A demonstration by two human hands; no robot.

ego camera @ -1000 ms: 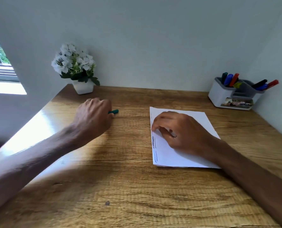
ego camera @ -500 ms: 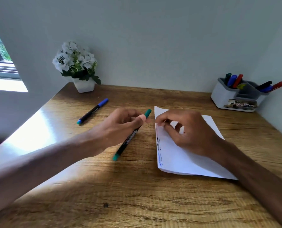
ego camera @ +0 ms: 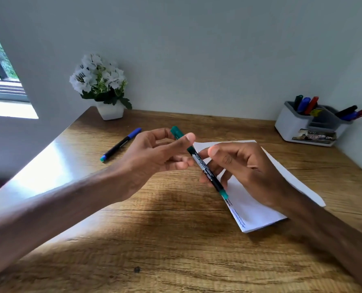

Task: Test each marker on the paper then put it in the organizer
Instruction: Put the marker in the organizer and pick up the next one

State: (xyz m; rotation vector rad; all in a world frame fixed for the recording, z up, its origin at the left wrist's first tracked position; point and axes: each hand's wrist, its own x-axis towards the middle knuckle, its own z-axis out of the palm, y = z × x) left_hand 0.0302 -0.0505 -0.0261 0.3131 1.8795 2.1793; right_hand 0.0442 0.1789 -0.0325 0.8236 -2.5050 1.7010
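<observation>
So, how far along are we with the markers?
Done: several markers stand in the organizer, and wavy test lines mark the paper along one edge. In hand: the green marker, pinched by the left hand and gripped by the right hand over the paper. Left: the blue marker lying on the desk.

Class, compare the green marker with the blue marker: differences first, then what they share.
The green marker is gripped by the left hand and right hand; the blue marker lies untouched on the desk. The green marker slants over the paper; the blue marker lies flat. Both have black barrels.
</observation>
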